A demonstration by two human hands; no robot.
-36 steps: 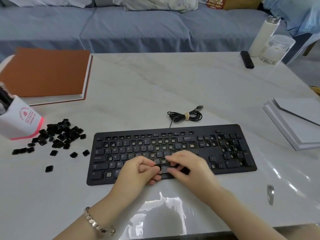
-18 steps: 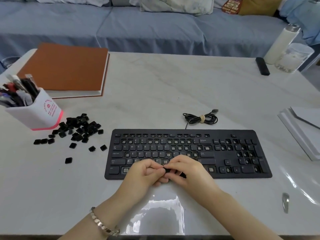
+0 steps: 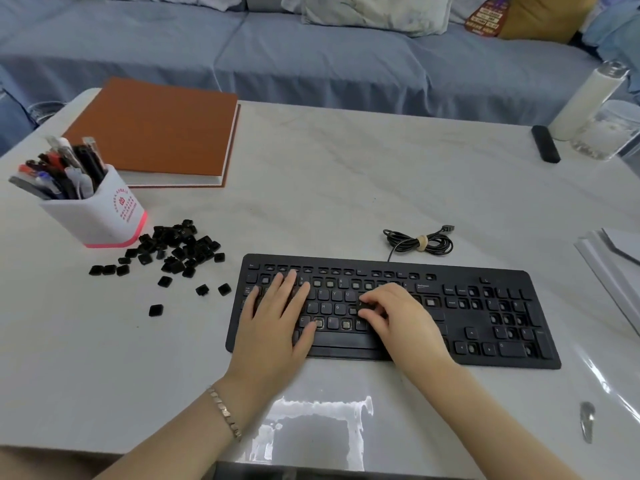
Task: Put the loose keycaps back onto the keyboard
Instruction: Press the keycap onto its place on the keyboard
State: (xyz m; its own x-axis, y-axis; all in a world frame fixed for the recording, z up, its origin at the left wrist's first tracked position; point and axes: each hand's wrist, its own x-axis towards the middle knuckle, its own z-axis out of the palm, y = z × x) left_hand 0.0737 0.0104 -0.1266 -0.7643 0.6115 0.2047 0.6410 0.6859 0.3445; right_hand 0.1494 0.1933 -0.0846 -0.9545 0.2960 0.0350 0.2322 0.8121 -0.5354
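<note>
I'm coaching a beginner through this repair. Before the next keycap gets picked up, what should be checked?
1. Steady keyboard: ok, the left hand rests flat on its left keys.
2. Seating of the keycap under the right hand: cannot tell, the curled fingertips hide it.
3. All sockets filled: not ok, several show bare, such as an empty socket in the bottom letter row.
4. Reach to the loose keycaps: ok, piled left of the keyboard beside the pen holder.
5. The cable out of the way: ok, bundled behind the keyboard.
</note>
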